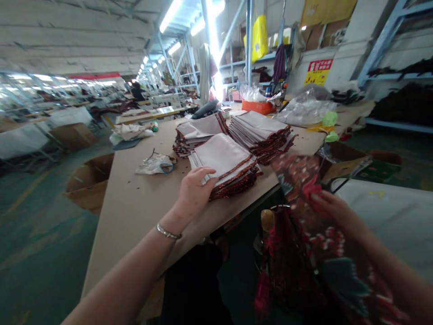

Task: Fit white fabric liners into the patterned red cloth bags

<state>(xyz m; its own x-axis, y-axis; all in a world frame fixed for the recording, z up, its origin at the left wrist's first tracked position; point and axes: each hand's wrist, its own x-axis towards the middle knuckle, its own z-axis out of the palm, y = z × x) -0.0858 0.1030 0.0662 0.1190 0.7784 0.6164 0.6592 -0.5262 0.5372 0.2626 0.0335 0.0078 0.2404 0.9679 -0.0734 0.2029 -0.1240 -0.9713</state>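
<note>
Workshop floor stretching back at 10 o'clock, sewing stations under strip lights. Long table (135, 203) carrying three stacks of folded cloth pieces, pale side up. Left hand (193, 192) resting flat and open on the nearest stack (226, 164), fingers spread over its near edge, gripping nothing. Right hand (333, 205), at 3 o'clock, pinching a red patterned cloth (297, 180), blurred, hanging off the table edge. Judging: sorting step, one piece in hand; next likely calls for squaring it onto the stack.
</note>
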